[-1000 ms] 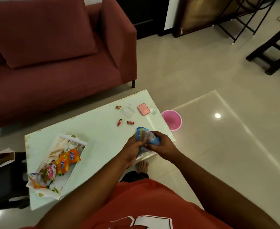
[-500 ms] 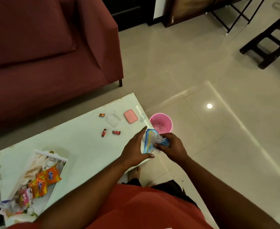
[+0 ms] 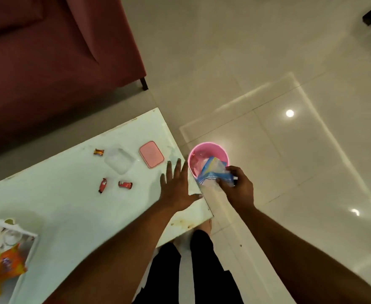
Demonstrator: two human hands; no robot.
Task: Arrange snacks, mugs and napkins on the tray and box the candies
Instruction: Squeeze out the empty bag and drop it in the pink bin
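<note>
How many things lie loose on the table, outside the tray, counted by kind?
Candies: 3
Clear box: 1
Pink lid: 1
Total: 5

The tray [image 3: 24, 232] and orange snack packets [image 3: 2, 264] run off the left edge.

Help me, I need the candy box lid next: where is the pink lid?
In the head view the pink lid lies flat near the table's far right corner, beside the clear box, just beyond the left hand.
</note>
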